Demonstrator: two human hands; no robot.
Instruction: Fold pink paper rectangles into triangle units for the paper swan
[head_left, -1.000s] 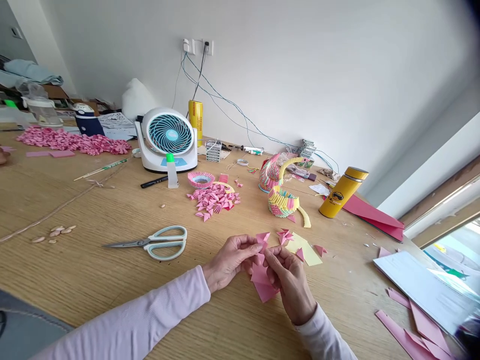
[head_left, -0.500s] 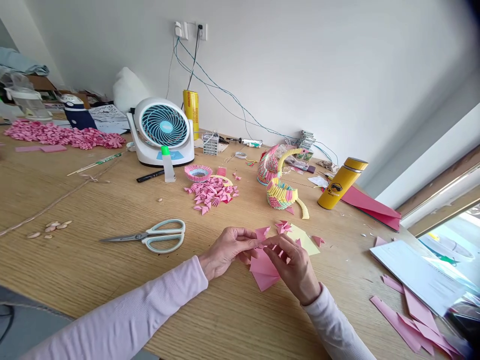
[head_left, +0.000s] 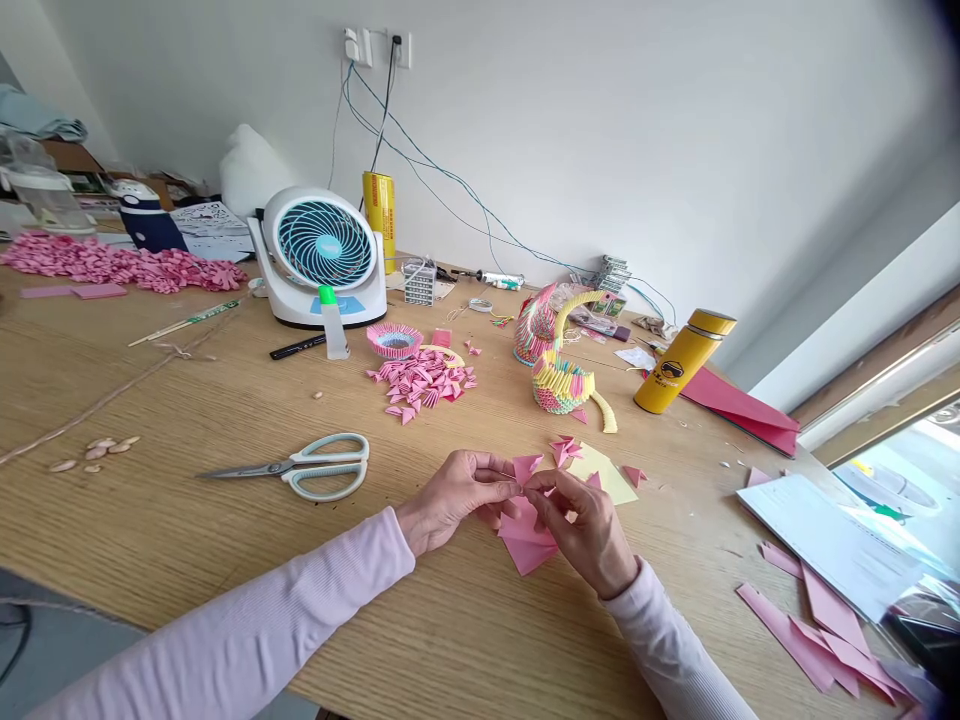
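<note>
Now that their fingertips have drawn closer, the left hand (head_left: 448, 500) and right hand (head_left: 591, 525) seem to pinch a pink piece (head_left: 527, 466). That suggests finer work.

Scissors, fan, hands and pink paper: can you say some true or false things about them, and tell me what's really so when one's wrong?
1. The fingertips of the left hand and right hand are close together. True.
2. The scissors are in the right hand. False: the scissors lie on the table, touched by neither hand.
3. Some pink paper lies on the table, partly covered by the hands. True.
4. The fan is red. False: the fan is white and blue.
5. The little bottle in front of the fan has a green cap. True.
</note>
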